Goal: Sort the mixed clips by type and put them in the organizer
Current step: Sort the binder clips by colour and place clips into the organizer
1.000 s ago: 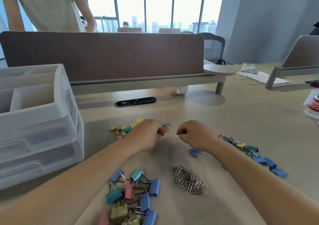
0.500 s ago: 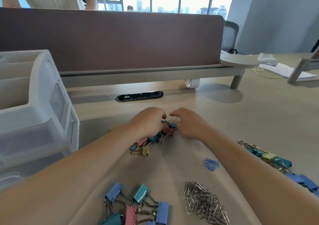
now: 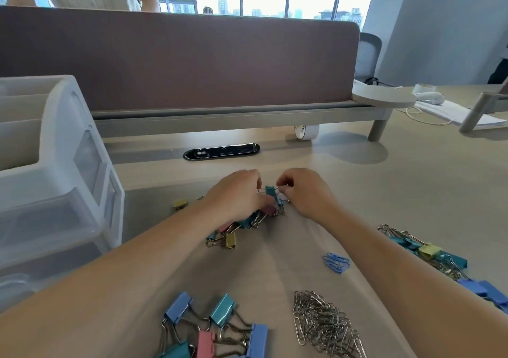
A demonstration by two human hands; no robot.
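Left hand (image 3: 236, 195) and right hand (image 3: 305, 192) pinch one teal binder clip (image 3: 270, 191) (tape roll (image 3: 306, 131) label unreadable).

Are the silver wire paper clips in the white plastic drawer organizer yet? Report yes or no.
No, the silver wire paper clips lie heaped on the beige desk, apart from the white plastic drawer organizer.

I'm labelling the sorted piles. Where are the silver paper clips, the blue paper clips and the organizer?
silver paper clips (image 3: 327, 322): head view, middle of the pile.
blue paper clips (image 3: 336, 262): head view, middle of the cluster.
organizer (image 3: 57, 138): head view, its white side wall.
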